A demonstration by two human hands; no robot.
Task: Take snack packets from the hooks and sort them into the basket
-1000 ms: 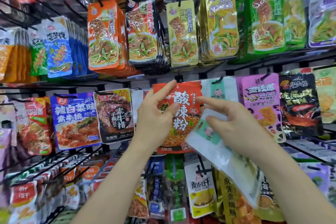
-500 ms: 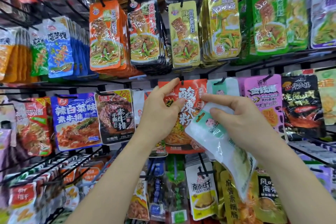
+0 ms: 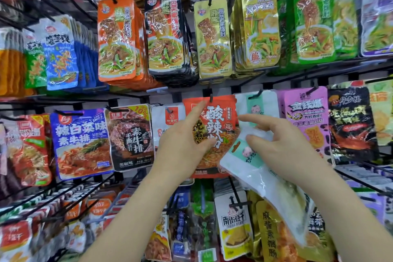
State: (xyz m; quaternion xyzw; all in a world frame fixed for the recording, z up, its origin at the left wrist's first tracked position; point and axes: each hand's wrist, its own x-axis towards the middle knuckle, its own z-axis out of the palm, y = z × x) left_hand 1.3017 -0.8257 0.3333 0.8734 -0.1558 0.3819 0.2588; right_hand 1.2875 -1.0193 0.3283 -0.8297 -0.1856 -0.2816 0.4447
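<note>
Two hands, two packets, one hook to clear.
My left hand [image 3: 182, 144] grips the red noodle packet [image 3: 217, 125], thumb on its face, forefinger straight toward the hook [image 3: 211, 98] at 12 o'clock. My right hand [image 3: 282, 147] pinches a white packet [image 3: 255, 168] that sags toward 5 o'clock, forefinger spread free. Likely faults: the hanging hole snags and tears on an angled pull, or the lightly pinched white packet slips. The basket is out of view.

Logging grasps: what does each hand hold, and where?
Right hand grips white packet near its top; left hand pinches red packet by its left edge.
</note>
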